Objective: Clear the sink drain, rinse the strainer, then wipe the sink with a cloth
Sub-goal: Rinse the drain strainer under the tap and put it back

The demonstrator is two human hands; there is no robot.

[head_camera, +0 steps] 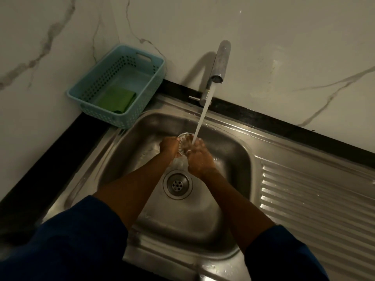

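A round metal strainer is held above the steel sink under a stream of water from the tap. My left hand grips the strainer's left rim. My right hand holds its right side, fingers curled on it in the running water. Below the hands lies the open drain with its small holes showing. A folded green cloth lies in a light blue basket at the sink's back left corner.
A ribbed steel draining board runs to the right of the basin. A black counter edge borders the sink on the left and back. Marble-patterned wall panels rise behind.
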